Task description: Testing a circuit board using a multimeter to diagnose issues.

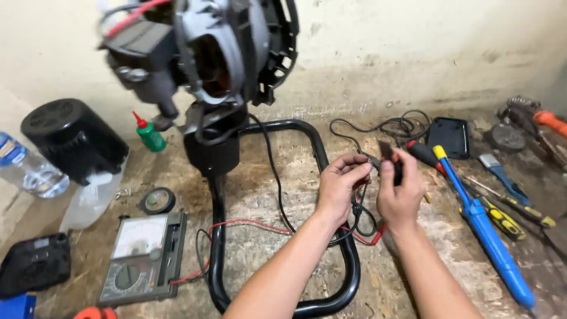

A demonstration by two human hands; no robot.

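flanking the hands (371, 188): multimeter (143, 256) (left), blue desoldering pump (484, 230).

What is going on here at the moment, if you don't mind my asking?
A person sits at a worn wooden floor with a stripped fan motor on its black tube stand in front. The left hand pinches thin black wires, while the right hand holds a small dark part against them. An analog multimeter lies at left, a blue desoldering pump at right.

Your one head-worn camera looks steeply down and forward from close above your forearms, facing the pale wall (413, 47) across the worn workbench (271, 195), with no second view.
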